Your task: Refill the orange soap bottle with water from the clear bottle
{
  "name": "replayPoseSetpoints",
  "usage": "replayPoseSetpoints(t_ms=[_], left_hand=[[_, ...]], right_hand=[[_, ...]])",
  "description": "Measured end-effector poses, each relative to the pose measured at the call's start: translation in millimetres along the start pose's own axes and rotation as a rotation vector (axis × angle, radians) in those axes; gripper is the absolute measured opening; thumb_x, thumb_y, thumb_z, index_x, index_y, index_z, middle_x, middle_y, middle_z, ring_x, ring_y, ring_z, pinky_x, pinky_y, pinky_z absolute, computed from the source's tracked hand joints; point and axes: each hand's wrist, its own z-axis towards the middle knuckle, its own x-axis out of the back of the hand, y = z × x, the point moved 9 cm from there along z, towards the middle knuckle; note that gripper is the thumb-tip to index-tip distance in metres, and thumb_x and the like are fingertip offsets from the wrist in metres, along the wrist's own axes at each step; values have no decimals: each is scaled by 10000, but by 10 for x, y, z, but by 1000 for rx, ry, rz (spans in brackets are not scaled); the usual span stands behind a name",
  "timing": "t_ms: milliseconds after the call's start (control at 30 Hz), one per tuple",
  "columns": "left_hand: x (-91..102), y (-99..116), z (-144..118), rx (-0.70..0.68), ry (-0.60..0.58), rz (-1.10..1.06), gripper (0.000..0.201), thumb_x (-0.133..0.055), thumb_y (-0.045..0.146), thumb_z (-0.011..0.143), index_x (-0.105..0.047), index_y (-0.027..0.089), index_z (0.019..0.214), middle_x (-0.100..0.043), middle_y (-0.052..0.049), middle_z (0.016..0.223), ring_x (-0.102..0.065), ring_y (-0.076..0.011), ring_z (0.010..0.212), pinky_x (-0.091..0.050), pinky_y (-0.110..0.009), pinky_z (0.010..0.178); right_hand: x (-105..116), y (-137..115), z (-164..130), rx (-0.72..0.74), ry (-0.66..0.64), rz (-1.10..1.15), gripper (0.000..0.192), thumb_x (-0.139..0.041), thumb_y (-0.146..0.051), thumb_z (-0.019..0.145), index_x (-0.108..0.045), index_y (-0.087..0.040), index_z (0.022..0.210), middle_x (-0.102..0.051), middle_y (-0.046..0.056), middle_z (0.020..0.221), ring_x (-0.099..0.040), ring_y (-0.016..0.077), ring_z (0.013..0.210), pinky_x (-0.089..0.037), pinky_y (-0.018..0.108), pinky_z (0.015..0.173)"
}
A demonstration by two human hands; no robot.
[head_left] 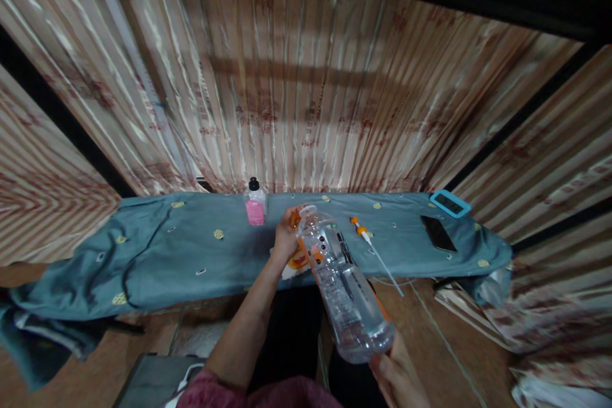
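Clear bottle [345, 290], contents indistinct, between left hand [285, 237] and right hand [394, 375]

Setting: domestic, a curtained-off nook; exact room cannot be told. Evidence: pleated, red-printed curtains [306, 95] behind the desk [153, 271]'s back edge and beyond both ends; black frame bars [62, 113] across them; pineapple-print cloth [248, 256] draped over the desk; phone [438, 233] and blue-rimmed device [449, 203] near its right back corner; tiled floor [449, 341] below its front edge.
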Motion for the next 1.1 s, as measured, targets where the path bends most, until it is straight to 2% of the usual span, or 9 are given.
replayPoseSetpoints(t_ms=[133,267,433,600,733,967,1100], left_hand=[[0,30,-7,17,8,-24,392,-766,218,584,-612,173,942,-712,-25,872,-667,-191,822,-527,-303,787],[2,50,-12,20,4,-10,393,-762,230,587,-613,174,946,-712,-23,880,-666,-190,825,-525,-298,779],[13,35,-8,12,0,9,401,-761,224,579,-614,174,949,-710,-24,875,-660,-192,830,-512,-298,791],[20,5,3,14,4,19,375,-744,220,600,-625,184,954,-716,-25,886,-662,-194,825,-512,-299,781],[13,1,7,13,3,-2,377,-744,218,595,-625,182,951,-714,-27,886,-659,-193,824,-513,-299,777],[27,-24,16,13,13,13,360,-743,207,603,-626,183,943,-705,-18,855,-650,-185,799,-504,-300,782],[13,-19,12,24,10,-39,389,-763,206,574,-616,185,933,-703,-10,851,-652,-183,789,-506,-296,771]], right_hand=[[69,29,-12,-13,64,7,744,-914,-494,452,-683,-324,1139,-704,28,1175,-609,275,1111,-463,317,934],[88,60,-21,-31,85,15,757,-921,-488,433,-685,-324,1133,-718,28,1147,-632,274,1072,-490,321,894],[40,32,-15,-20,73,9,786,-921,-491,437,-673,-298,1158,-731,44,1107,-641,284,1061,-489,324,886],[-5,21,-8,-16,27,0,809,-910,-515,437,-660,-302,1177,-745,22,1046,-675,261,955,-511,295,818],[45,41,-10,-18,60,-2,784,-915,-506,422,-679,-318,1145,-728,12,1115,-651,261,1030,-510,287,840],[44,33,-8,-23,93,-2,751,-921,-500,418,-694,-316,1110,-734,11,1088,-642,248,1039,-492,287,880],[-55,-27,0,1,28,-14,781,-904,-513,464,-665,-270,1167,-739,32,1060,-667,239,952,-498,272,821]])
